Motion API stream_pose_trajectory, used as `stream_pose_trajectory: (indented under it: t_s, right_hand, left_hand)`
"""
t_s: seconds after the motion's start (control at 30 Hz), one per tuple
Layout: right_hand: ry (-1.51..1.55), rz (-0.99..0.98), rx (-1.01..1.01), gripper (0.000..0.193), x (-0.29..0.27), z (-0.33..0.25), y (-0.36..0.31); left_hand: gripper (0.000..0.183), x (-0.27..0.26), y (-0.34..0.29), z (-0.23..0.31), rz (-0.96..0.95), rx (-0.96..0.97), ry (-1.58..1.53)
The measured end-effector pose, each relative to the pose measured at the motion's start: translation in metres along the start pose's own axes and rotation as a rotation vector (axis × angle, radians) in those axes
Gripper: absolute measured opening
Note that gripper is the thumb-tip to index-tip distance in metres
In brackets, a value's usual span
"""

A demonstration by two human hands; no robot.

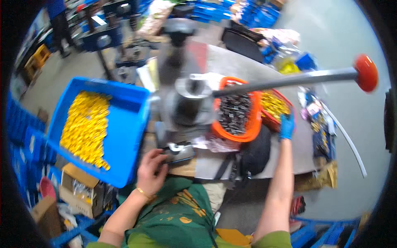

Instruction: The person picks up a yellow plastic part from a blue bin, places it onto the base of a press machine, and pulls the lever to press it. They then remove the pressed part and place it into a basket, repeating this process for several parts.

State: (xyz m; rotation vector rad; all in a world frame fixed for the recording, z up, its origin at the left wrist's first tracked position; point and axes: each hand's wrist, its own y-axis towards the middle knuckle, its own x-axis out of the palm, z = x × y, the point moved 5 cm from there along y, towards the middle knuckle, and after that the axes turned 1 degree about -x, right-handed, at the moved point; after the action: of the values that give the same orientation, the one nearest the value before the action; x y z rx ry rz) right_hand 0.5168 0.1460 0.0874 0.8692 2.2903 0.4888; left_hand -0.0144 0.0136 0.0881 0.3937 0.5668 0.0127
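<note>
My left hand, bare with a bracelet at the wrist, is beside the metal fixture at the foot of a hand press. Its fingers are bent and apart, with nothing visible between them. My right hand, in a blue glove, reaches to the near right edge of a red basket of small yellow parts. Its fingertips are at the parts, blurred and partly hidden, so a grip cannot be made out. Left of that basket, an orange basket holds small dark parts.
The press's long lever, ending in a red knob, slants over both baskets. A blue tray with many yellow parts stands at left. A black bag lies by the table's front edge. Another person stands far left.
</note>
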Motion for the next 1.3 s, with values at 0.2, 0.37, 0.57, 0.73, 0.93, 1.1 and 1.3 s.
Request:
stream_pose_trajectory:
  t_s: [0.2, 0.37, 0.57, 0.73, 0.93, 1.1, 1.3]
  right_hand:
    - [0.132, -0.302, 0.127, 0.04, 0.045, -0.038, -0.036]
    - [0.191, -0.352, 0.099, 0.027, 0.054, -0.089, -0.105]
    - [0.018, -0.405, 0.145, 0.026, 0.015, -0.104, -0.14]
    - [0.126, -0.346, 0.281, 0.029, -0.04, -0.054, -0.152]
    - [0.205, -0.328, 0.353, 0.028, -0.014, -0.072, -0.156]
    - [0.166, -0.369, 0.288, 0.023, 0.002, -0.107, -0.163]
    - [0.089, -0.401, 0.207, 0.021, 0.003, -0.113, -0.157]
  left_hand:
    - [0.029, -0.056, 0.012, -0.013, 0.026, 0.057, 0.097]
    - [0.03, -0.159, 0.048, -0.115, 0.163, -0.062, 0.524]
    - [0.08, -0.248, 0.037, -0.283, -0.035, -0.91, 0.952]
    - [0.089, -0.229, 0.028, -0.289, -0.192, -0.945, 0.866]
    - [0.059, -0.193, 0.04, -0.286, -0.173, -0.622, 0.901]
    - [0.035, -0.174, 0.046, -0.272, -0.205, -0.537, 0.756]
    - [0.033, -0.186, 0.032, -0.361, 0.138, -0.842, -0.026]
